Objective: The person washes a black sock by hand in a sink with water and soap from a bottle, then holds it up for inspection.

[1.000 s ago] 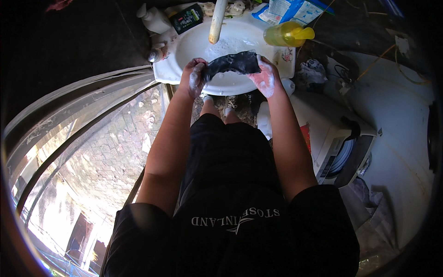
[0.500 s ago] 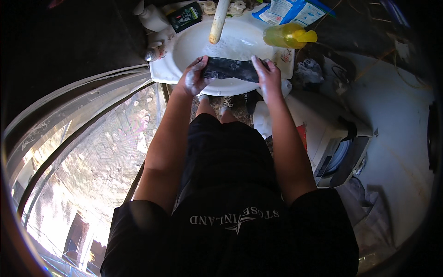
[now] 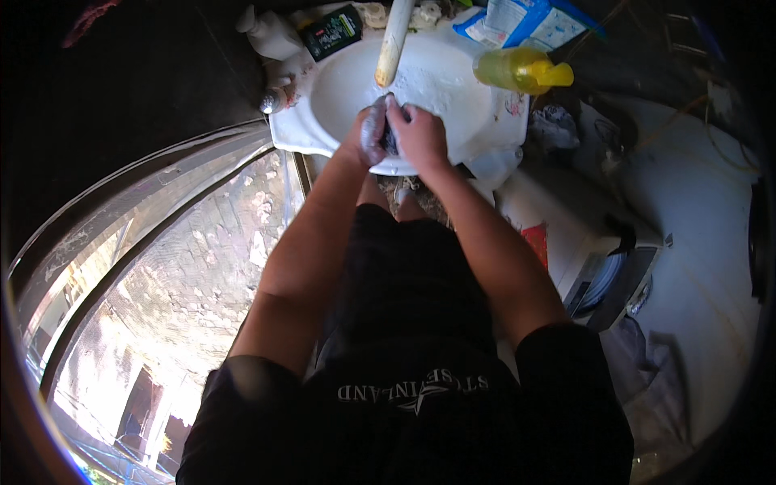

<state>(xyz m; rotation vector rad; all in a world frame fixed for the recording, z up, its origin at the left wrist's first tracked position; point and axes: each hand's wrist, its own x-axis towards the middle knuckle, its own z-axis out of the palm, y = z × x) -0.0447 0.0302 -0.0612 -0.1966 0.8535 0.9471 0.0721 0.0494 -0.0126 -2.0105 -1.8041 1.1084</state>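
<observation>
Over the near part of a white washbasin (image 3: 291, 129), my two hands are brought together around a wet black cloth (image 3: 391, 141). Whitish suds coat my left hand (image 3: 371, 133), which is closed on the cloth's left side. Pressed against it from the right is my right hand (image 3: 420, 136), also closed with its fingers curled over the cloth. Most of the cloth is bunched and hidden between the palms; only a dark strip shows. The pale spout (image 3: 393, 44) of the tap ends just beyond my fingertips. Foamy suds (image 3: 432, 93) lie in the bowl.
A yellow bottle (image 3: 515, 71) lies on the basin's right rim, near a blue and white packet (image 3: 529, 23). At the back left are a white bottle (image 3: 272, 37), a dark box (image 3: 330, 32) and a small shaker-like container (image 3: 273, 100). A washing machine (image 3: 558, 218) stands to the right.
The black cloth was stretched flat between my hands. My hands have come together, the right one moving left, and the cloth is now bunched between them.
</observation>
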